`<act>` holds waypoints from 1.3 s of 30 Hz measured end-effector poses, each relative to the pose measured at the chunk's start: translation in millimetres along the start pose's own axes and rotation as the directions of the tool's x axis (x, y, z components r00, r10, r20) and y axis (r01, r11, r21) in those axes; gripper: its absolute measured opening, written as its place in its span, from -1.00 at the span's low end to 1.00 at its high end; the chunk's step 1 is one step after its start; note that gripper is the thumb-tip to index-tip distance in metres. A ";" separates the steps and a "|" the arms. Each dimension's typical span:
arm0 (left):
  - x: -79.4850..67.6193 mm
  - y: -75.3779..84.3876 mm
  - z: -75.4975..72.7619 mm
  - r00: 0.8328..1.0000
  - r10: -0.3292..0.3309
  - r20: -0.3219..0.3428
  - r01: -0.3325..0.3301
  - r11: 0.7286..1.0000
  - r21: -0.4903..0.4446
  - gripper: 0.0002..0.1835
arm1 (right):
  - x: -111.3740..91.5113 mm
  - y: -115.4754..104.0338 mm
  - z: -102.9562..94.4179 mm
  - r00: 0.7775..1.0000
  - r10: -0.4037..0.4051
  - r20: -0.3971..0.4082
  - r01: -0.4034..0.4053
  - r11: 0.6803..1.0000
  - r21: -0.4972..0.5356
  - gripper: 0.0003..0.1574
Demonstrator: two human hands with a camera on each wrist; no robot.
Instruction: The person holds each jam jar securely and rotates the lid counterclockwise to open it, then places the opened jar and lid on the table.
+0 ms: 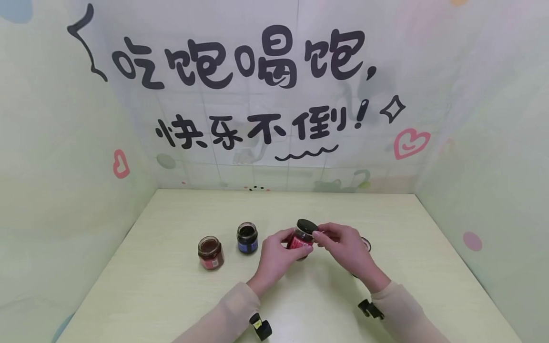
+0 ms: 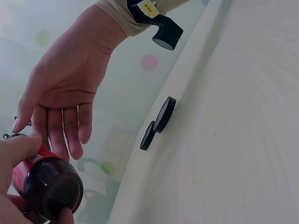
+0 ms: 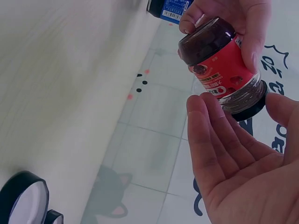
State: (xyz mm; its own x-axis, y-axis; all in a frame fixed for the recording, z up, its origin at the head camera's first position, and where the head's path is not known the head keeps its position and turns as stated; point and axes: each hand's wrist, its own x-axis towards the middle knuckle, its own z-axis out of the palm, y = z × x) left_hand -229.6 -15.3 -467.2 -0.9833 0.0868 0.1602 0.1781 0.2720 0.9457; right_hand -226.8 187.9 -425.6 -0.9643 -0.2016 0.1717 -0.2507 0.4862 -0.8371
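Observation:
My left hand (image 1: 274, 257) grips a jar with a red label (image 1: 299, 244) around its middle, above the table and tilted. A black lid (image 1: 307, 226) sits on the jar's mouth, with clear glass neck showing below it in the right wrist view. My right hand (image 1: 345, 247) pinches the lid's edge between thumb and fingers, the other fingers stretched out beside the jar. Left of the hands stand two lidless jars: a blue-labelled jar (image 1: 248, 239) with dark contents and a pink-labelled jar (image 1: 210, 253) with reddish-brown contents.
Two loose dark lids lie on the table to the right, a larger lid (image 2: 165, 115) and a smaller lid (image 2: 147, 136); my right hand partly hides them in the head view. The pale tabletop (image 1: 150, 286) meets printed walls at the back and both sides.

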 end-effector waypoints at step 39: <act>-31.8 21.7 8.9 0.939 0.308 -0.151 -0.255 0.921 0.295 -0.60 | -1.7 -19.4 19.2 0.971 -0.087 -0.223 0.031 0.969 -0.243 -0.28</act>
State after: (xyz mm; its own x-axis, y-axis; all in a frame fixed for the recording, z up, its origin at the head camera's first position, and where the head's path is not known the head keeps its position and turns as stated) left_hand -194.1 -3.7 -454.4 -0.8744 0.0208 0.4848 0.4261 0.5108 0.7467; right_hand -218.6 162.4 -419.6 -0.9333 -0.0486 0.3557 -0.2941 0.6720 -0.6796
